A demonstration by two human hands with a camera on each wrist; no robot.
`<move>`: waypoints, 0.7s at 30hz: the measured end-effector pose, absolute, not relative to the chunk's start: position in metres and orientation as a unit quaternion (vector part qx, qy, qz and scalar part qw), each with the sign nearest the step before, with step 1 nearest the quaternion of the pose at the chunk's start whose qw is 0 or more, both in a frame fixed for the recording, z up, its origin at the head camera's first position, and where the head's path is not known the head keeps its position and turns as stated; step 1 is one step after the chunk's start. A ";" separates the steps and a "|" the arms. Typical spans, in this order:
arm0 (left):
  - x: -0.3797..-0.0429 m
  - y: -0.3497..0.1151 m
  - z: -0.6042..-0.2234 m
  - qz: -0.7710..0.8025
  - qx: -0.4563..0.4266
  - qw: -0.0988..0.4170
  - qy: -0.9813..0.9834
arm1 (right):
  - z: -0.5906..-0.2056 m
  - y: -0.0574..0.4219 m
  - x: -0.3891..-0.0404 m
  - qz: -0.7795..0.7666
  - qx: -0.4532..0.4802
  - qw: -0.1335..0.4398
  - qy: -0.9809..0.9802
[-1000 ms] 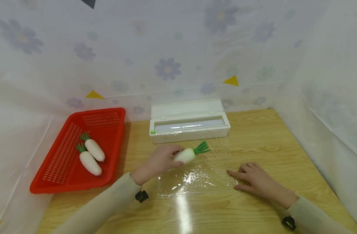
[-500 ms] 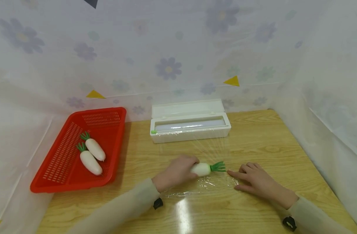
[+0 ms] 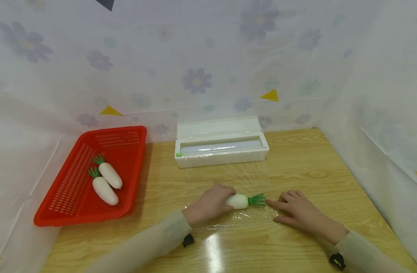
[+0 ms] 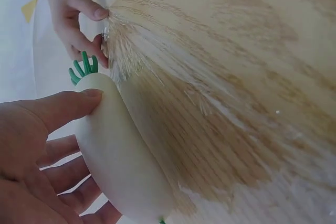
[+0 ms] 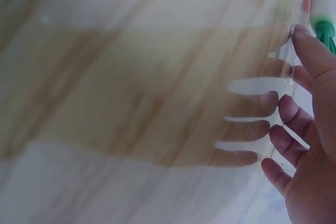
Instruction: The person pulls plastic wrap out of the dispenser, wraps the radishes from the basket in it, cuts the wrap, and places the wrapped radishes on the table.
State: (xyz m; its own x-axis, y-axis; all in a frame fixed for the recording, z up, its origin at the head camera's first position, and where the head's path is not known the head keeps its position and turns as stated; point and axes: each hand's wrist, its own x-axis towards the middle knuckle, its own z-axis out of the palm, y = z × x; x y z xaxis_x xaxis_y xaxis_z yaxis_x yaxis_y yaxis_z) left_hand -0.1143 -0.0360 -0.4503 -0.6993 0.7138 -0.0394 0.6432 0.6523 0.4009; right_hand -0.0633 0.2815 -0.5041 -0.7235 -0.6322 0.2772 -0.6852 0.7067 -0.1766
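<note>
Radish [image 3: 238, 202] in the left hand [image 3: 212, 204], right in the middle of the table [image 3: 297, 151], lying crosswise with its green leaves pointing right! The thumb is clamped along one side of the white body, and the fingers are wrapped round the other. Those leaf tips come just beside the right hand [image 3: 298, 210], its thumb and index finger apart, its fingertips down at the right edge of the clear film [image 3: 241, 215]. No fist there; the fingers are spread and touching the sheet. And look at that film, creases fanning from the right hand's fingertips toward the white box [image 3: 222, 160] on the far side! Whether the radish rests on the film or sits just above it, I cannot tell. Box lid [image 3: 218, 127] up, roll [image 3: 225, 146] showing inside, green tab [image 3: 179, 154] at its left end. Over on the left, the red basket [image 3: 82, 220] holds two more radishes, a nearer one [image 3: 105, 191] and a farther one [image 3: 110, 175], side by side, leaves toward the far side.
</note>
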 end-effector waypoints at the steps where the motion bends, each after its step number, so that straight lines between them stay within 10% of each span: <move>1: -0.114 -0.036 -0.451 0.182 0.376 0.097 0.904 | -0.505 0.282 -0.063 0.134 0.358 0.099 -0.919; 21: -0.117 -0.037 -0.460 0.185 0.353 0.095 0.912 | -0.504 0.280 -0.063 0.126 0.344 0.089 -0.926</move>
State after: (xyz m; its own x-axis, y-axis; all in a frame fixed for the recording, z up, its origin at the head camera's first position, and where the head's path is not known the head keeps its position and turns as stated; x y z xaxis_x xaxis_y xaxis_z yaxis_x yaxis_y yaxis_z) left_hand -0.1168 -0.0367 -0.4605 -0.7329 0.6789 -0.0433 0.6086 0.6828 0.4042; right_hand -0.0634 0.2804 -0.5038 -0.7474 -0.6146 0.2522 -0.6597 0.7315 -0.1724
